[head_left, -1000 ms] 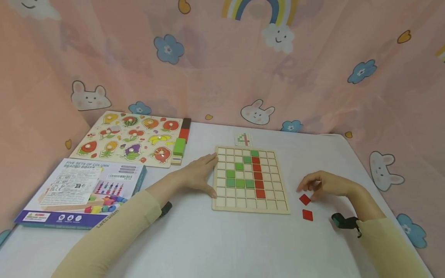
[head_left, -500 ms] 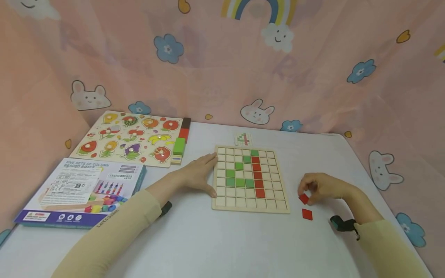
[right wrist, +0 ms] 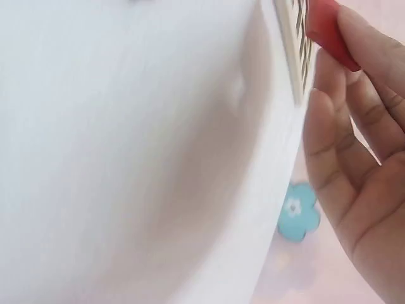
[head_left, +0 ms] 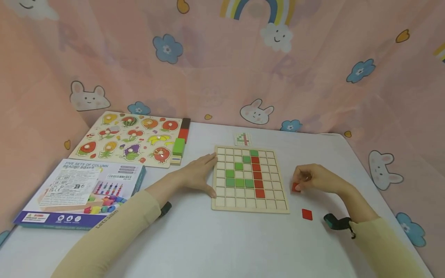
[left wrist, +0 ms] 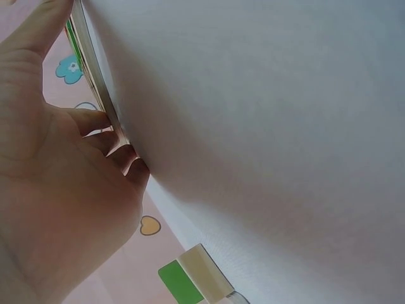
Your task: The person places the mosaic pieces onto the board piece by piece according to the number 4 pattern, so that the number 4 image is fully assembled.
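Note:
A wooden grid board (head_left: 274,206) lies on the white table, with green tiles (head_left: 240,183) and a column of red tiles (head_left: 257,175) set in its squares. My left hand (head_left: 196,173) rests against the board's left edge, thumb and fingers spread along it. To the right of the board, my right hand (head_left: 318,178) pinches a red square tile (right wrist: 329,31) between thumb and fingers, held off the table. Another red tile (head_left: 307,214) lies flat on the table below that hand. Behind the board is a small pattern card (head_left: 242,139) printed with a green and red figure.
At the left lie a fruit peg puzzle (head_left: 119,133) and a boxed bead set (head_left: 80,193). Black, red and green blocks (head_left: 179,146) line the puzzle's right side. A pink printed curtain (head_left: 208,69) hangs behind the table.
My right hand has taken up the upper of the two loose red tiles and moved it left and away from me, closer to the board. The left hand stays put.

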Action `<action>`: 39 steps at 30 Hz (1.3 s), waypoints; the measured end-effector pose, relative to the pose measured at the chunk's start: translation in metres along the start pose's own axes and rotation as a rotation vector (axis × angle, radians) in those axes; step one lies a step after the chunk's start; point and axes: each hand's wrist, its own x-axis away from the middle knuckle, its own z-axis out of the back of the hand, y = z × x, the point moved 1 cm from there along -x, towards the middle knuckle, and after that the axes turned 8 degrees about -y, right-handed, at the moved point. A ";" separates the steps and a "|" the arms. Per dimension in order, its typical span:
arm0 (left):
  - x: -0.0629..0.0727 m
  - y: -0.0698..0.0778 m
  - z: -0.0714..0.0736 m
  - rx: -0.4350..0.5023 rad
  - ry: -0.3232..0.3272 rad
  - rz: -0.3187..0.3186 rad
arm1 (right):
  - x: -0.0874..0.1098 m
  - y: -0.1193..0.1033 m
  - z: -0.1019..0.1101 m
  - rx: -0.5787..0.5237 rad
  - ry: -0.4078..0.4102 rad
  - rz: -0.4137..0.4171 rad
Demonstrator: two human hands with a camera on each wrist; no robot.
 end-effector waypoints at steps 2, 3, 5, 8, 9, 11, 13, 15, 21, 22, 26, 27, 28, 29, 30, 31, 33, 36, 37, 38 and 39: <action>0.001 0.000 0.000 0.001 0.001 0.001 | -0.006 -0.009 -0.005 -0.023 -0.002 0.021; 0.001 0.000 0.000 0.002 0.001 0.002 | -0.009 -0.013 -0.008 -0.032 -0.004 0.032; 0.002 0.001 0.000 0.004 0.001 0.004 | -0.015 -0.022 -0.015 -0.038 0.000 0.055; 0.002 0.001 0.000 0.004 0.001 0.002 | -0.023 -0.036 -0.028 -0.047 -0.001 0.091; 0.002 0.002 0.000 0.004 0.000 0.000 | -0.026 -0.039 -0.032 -0.047 -0.001 0.102; 0.002 0.002 0.000 0.004 -0.001 -0.004 | -0.029 -0.046 -0.039 -0.048 -0.007 0.118; 0.002 0.002 0.000 0.001 -0.002 -0.005 | -0.031 -0.052 -0.046 -0.042 -0.021 0.133; 0.001 0.002 0.000 -0.001 -0.002 -0.006 | -0.032 -0.057 -0.050 -0.034 -0.035 0.155; 0.000 0.001 0.000 -0.013 -0.005 -0.002 | -0.036 -0.064 -0.058 -0.001 -0.067 0.190; 0.000 0.000 0.000 -0.014 -0.006 -0.001 | -0.036 -0.064 -0.059 0.002 -0.069 0.184; 0.001 0.001 0.000 -0.012 -0.007 0.004 | -0.036 -0.066 -0.062 0.008 -0.073 0.160; 0.001 0.001 0.001 -0.012 -0.007 0.006 | -0.036 -0.066 -0.063 0.010 -0.074 0.158; 0.002 0.001 0.001 -0.013 -0.007 0.006 | -0.036 -0.067 -0.063 0.013 -0.073 0.157; 0.002 0.001 0.001 -0.011 -0.006 0.006 | -0.036 -0.067 -0.064 0.017 -0.072 0.156; 0.002 0.001 0.001 -0.010 -0.007 0.007 | -0.037 -0.067 -0.064 0.023 -0.068 0.157; 0.003 0.002 0.000 -0.009 -0.005 0.006 | -0.037 -0.068 -0.065 0.027 -0.063 0.158; 0.003 0.002 0.000 -0.005 -0.004 0.007 | -0.037 -0.068 -0.065 0.040 -0.054 0.164; 0.003 0.002 0.000 -0.002 -0.004 0.008 | -0.037 -0.068 -0.066 0.061 -0.049 0.183; 0.003 0.002 0.000 0.000 -0.002 0.005 | -0.037 -0.068 -0.066 0.067 -0.050 0.188; 0.003 0.001 0.000 0.000 -0.003 0.006 | -0.037 -0.068 -0.066 0.077 -0.051 0.192; 0.003 0.001 0.000 0.000 -0.002 0.004 | -0.037 -0.068 -0.066 0.088 -0.050 0.190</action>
